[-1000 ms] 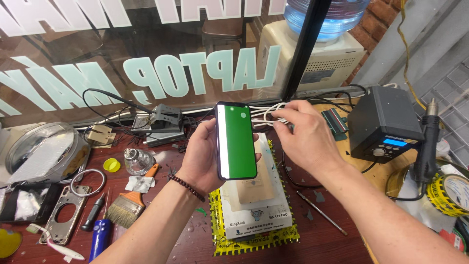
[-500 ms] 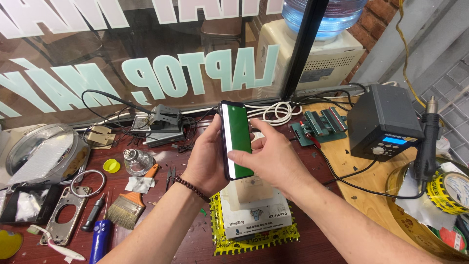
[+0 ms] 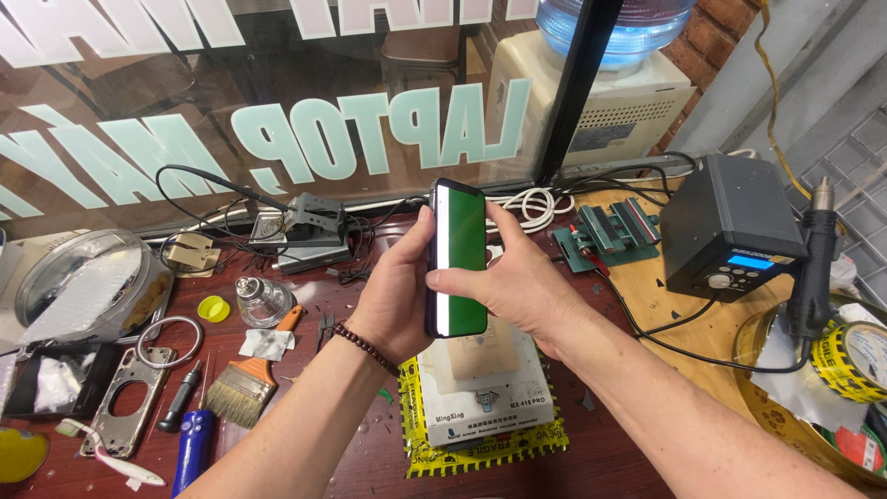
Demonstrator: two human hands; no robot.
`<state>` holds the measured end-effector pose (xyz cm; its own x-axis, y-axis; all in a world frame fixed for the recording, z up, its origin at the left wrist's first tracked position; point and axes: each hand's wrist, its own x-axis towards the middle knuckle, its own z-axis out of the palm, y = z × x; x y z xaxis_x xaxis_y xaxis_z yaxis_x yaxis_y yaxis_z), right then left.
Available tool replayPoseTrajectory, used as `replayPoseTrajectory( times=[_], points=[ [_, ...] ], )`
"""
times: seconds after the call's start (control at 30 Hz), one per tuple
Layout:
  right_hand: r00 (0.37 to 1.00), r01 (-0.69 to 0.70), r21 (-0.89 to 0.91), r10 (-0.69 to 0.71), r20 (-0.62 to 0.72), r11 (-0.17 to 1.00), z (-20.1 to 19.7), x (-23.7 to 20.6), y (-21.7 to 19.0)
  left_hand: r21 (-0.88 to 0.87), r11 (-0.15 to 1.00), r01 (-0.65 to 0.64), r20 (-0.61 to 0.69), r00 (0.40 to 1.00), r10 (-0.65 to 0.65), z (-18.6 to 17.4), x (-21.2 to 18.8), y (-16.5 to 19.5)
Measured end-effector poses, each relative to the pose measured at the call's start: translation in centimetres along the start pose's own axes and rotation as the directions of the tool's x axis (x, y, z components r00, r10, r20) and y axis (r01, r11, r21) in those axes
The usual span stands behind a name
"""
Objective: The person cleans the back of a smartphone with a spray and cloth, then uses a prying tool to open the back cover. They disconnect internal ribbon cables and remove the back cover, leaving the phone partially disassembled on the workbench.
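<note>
Near edge, bottom left: a blue pen-shaped tool [image 3: 191, 449] and a black screwdriver [image 3: 178, 399] lie on the dark red table [image 3: 351, 462], beside a metal phone frame [image 3: 122, 399].
Brush: a flat paintbrush [image 3: 245, 379] with an orange handle lies just right of them, bristles toward the lower left.
Lower centre: a white, slab-topped machine [image 3: 480, 388] sits on a yellow-edged mat [image 3: 480, 453], under the raised forearms.
Left hand [image 3: 397, 296]: comes up from the bottom of the frame, a bead bracelet [image 3: 366, 346] at the wrist; fingers curled around the phone's left edge and back, closed on it.
Right hand [image 3: 522, 286]: reaches in from the lower right, thumb up along the phone's right edge, fingers wrapped behind it; also closed on it.
Phone [image 3: 459, 259]: mid-frame, held upright above the table between both hands, screen lit green with a white strip on its left.
Containers: a small glass jar [image 3: 261, 300] left of centre, contents unclear; a clear domed bowl [image 3: 83, 286] at the far left, holding something pale.
Right side: a black box station with a blue display [image 3: 730, 236], a black handpiece [image 3: 813, 268] standing beside it.
Far: a window with large pale lettering [image 3: 277, 120] and a water dispenser [image 3: 601, 83] behind it.
</note>
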<state>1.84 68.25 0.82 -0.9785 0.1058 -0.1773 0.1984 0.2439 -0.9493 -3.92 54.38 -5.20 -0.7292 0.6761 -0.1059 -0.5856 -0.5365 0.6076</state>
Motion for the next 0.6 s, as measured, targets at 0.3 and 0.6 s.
replayPoseTrajectory(
  times=[0.3, 0.6],
  points=[
    [0.983, -0.165, -0.063, 0.169, 0.068, 0.984, -0.84, 0.00, -0.66, 0.092, 0.996, 0.017, -0.037, 0.999, -0.013, 0.59, 0.28, -0.44],
    [0.975, -0.181, 0.015, 0.177, 0.131, 0.983, -1.07, 0.17, -0.57, 0.128, 0.990, 0.058, -0.131, 0.991, -0.041, 0.27, 0.44, -0.39]
  ],
)
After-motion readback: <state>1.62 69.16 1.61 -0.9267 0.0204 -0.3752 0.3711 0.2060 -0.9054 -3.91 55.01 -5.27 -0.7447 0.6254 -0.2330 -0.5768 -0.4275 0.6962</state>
